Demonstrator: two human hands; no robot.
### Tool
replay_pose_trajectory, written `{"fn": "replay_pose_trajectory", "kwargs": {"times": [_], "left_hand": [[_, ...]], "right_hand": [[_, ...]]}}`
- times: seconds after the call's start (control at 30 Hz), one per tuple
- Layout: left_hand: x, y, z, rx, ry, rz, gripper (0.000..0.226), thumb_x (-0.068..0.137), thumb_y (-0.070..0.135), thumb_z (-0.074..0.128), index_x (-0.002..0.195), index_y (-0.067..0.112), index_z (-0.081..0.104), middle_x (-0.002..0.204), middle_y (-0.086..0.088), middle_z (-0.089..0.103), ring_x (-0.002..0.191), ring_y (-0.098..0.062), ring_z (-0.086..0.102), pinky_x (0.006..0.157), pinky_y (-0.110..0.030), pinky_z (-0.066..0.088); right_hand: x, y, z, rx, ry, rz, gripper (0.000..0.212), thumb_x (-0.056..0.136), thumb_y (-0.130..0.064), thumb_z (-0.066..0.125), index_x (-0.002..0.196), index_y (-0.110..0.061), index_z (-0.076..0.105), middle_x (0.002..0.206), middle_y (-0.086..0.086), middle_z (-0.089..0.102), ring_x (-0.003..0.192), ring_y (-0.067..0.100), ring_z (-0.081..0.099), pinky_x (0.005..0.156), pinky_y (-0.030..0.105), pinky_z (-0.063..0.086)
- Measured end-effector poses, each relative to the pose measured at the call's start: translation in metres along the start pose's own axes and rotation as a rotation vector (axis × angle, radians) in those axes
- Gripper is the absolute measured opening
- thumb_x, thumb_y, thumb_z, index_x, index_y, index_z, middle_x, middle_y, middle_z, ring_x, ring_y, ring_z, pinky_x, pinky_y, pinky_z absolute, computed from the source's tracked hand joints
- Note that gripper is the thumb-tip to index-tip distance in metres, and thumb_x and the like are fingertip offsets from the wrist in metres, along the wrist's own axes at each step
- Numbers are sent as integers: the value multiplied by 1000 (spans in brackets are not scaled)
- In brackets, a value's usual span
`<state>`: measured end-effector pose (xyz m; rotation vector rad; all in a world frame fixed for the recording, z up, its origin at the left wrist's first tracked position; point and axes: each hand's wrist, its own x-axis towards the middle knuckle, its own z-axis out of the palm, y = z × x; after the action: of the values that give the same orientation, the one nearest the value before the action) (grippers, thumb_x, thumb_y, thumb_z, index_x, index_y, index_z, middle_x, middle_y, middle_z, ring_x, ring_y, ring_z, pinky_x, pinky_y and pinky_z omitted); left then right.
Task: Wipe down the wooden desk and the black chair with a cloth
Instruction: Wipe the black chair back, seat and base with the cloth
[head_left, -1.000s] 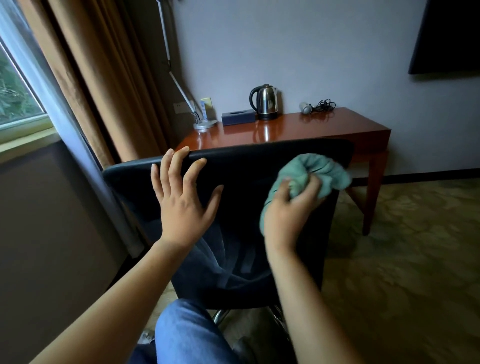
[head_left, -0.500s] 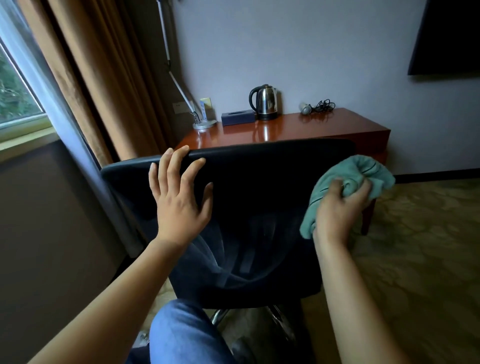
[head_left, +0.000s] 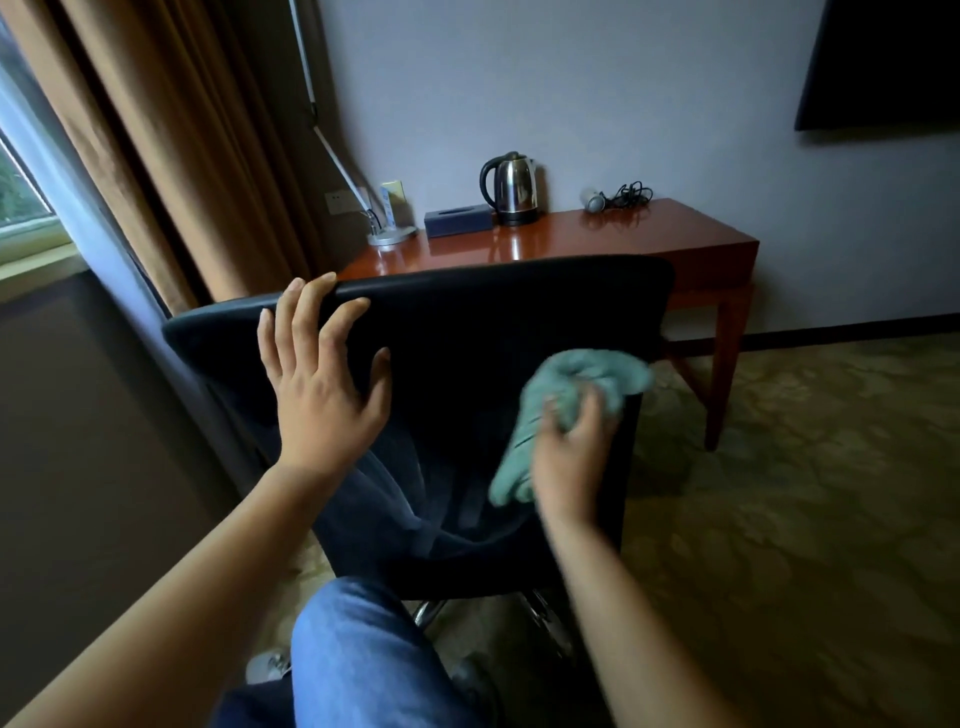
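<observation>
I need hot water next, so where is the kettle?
In the head view the kettle stands at the back of the wooden desk, against the wall, just right of the dark tissue box.

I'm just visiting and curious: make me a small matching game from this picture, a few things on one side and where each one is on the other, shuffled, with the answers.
Things:
1. cloth
2. kettle
3. left hand
4. tissue box

Places:
A. standing on the desk by the wall
B. bunched in the right hand
C. flat against the chair back
D. on the desk, just left of the kettle

Pairs: 1-B, 2-A, 3-C, 4-D
</observation>
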<state>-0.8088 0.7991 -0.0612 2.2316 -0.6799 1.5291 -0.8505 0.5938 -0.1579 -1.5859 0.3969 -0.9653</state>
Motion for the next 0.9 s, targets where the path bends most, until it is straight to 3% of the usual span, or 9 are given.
{"fn": "replay_pose_trajectory", "kwargs": {"times": [0.07,0.17,0.27,0.33,0.43,0.6,0.77,0.9], "left_hand": [[-1,1,1,-1,-2,-7,51,92,22,67,137,14,46,153,-16,40,151,-34,25,123,-57,12],[0,3,3,-11,4,0,50,92,22,67,137,15,45,153,-16,40,151,-35,24,123,-56,11],[-1,9,4,-15,1,-24,51,92,19,66,137,14,45,155,-16,39,152,-35,22,123,-57,10],[-2,11,4,-8,-4,-42,53,90,17,67,138,14,44,156,-17,37,152,-36,20,123,-57,9],[1,15,1,7,-11,-55,54,88,16,66,137,13,44,157,-18,36,152,-38,20,122,-61,9],[5,44,7,73,-120,257,55,80,13,68,135,17,60,156,-16,41,149,-37,30,118,-67,16],[6,40,19,142,-105,284,56,81,14,69,136,21,61,159,-10,38,150,-34,28,123,-57,9],[7,30,19,154,-115,320,56,82,14,69,137,20,60,160,-8,36,151,-33,27,124,-53,8]], "right_hand": [[42,0,-34,73,123,91,42,99,-19,59,139,-20,49,143,8,49,128,19,51,99,18,37],[69,3,-46,124,232,148,47,101,-22,55,147,-22,42,150,5,45,134,22,49,106,32,43],[35,5,-10,75,181,128,46,98,-19,58,142,-15,45,146,15,44,133,33,47,113,45,40],[-11,6,21,38,62,106,45,94,-13,63,137,-15,49,143,16,40,130,35,47,112,42,39],[-58,2,54,65,-55,138,43,93,-16,63,131,-29,49,135,-1,35,125,26,51,104,45,49],[-41,3,27,124,-100,167,47,98,-16,61,143,-18,47,138,-1,39,125,15,46,105,29,39],[57,5,-45,235,233,248,48,103,-18,54,148,-17,39,149,8,45,133,23,50,104,30,42],[55,8,-29,208,269,185,42,100,-16,55,139,-26,45,148,9,40,130,24,52,106,36,48]]}}
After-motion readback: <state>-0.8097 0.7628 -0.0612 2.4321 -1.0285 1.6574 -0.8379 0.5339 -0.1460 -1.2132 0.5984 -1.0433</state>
